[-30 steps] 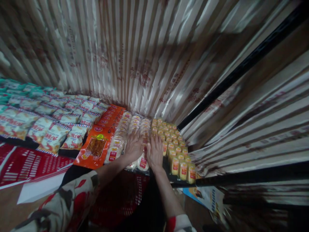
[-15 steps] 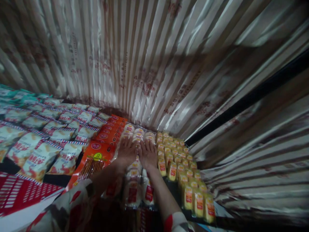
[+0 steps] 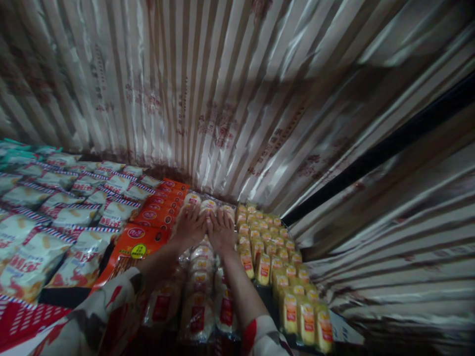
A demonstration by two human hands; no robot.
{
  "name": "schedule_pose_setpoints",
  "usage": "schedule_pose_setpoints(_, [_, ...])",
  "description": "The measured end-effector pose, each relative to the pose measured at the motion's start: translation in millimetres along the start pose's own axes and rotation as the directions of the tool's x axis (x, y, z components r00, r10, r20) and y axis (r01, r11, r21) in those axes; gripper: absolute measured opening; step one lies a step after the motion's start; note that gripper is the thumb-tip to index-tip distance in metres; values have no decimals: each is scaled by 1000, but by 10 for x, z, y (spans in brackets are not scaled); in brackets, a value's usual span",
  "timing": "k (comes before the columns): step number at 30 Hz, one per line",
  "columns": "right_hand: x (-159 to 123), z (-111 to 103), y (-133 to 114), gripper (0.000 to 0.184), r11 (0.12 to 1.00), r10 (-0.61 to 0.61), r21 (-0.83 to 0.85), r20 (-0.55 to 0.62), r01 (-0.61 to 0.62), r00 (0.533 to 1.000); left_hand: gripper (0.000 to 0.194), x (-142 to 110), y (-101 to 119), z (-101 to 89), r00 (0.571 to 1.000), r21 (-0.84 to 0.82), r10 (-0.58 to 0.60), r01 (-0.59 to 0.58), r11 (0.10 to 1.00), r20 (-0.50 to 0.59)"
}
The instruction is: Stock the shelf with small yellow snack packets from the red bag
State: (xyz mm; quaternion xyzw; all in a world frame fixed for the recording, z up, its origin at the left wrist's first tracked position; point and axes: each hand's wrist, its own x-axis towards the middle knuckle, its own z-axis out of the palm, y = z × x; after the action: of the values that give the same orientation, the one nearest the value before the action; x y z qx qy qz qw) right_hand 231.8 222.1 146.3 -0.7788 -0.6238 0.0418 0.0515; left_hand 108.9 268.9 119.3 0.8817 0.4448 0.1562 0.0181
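Note:
Rows of clear-wrapped, pale round pastries with red labels (image 3: 197, 316) run from the near edge toward the curtain. Both palms rest on top of the rear part of these rows. My left hand (image 3: 190, 230) lies flat, fingers spread and pointing away. Beside it, with the thumbs close together, my right hand (image 3: 221, 232) is also flat with fingers apart. Neither hand grasps anything. Orange snack packs (image 3: 158, 210) adjoin the pastries on the left. To the right stand rows of small yellow wrapped cakes (image 3: 262, 267).
White snack bags with striped edges (image 3: 76, 217) fill the left side, with green packs (image 3: 18, 153) behind them. A red basket (image 3: 33, 319) is at the lower left. A striped curtain (image 3: 208, 99) hangs behind, and a black pole (image 3: 371, 153) slants across the right.
The view has shifted slightly, with the left-hand goods moving left and the near pastries showing larger. My hands stay flat on the pastries, now closer together.

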Motion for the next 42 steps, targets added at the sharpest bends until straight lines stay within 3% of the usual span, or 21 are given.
schedule_pose_setpoints(4, [19,-29,14,53,1000,24,14,-19,-24,1000,50,29,-17,-12,1000,10,-9,8,1000,20])
schedule_pose_setpoints(9, [229,-58,73,52,999,45,-2,-97,-45,994,54,313,-84,-83,996,23,-33,31,999,88])
schedule_pose_setpoints(13, [344,14,89,54,999,51,-12,-70,-52,996,54,436,-101,-42,995,43,-65,62,997,72])
schedule_pose_setpoints(18, [329,68,51,55,998,57,-26,-52,-58,997,55,382,-81,35,996,51,-66,63,997,63])
schedule_pose_setpoints(36, [286,60,25,58,999,48,-9,-52,-49,997,52,350,-66,33,991,29,-94,91,995,97])
schedule_pose_setpoints(42, [297,92,36,56,999,35,-4,-82,-35,996,51,347,-86,86,996,38,-82,80,996,39])
